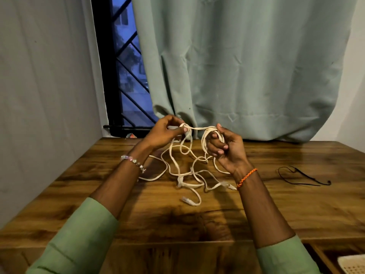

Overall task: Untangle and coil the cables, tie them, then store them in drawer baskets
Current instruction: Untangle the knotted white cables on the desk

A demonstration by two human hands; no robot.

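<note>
Right hand [223, 147], center frame, curled round a small coil of white cable [189, 173]; left hand [166, 133] pinching the strand just left of it. Short taut run level between both grips. Loose tangle on the table [296, 210], below and nearer the left hand, likely next to feed rightward.

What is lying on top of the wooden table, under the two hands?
On the wooden table lies a tangled white cable; a thin black cord lies right. The forearms cover some tabletop.
</note>
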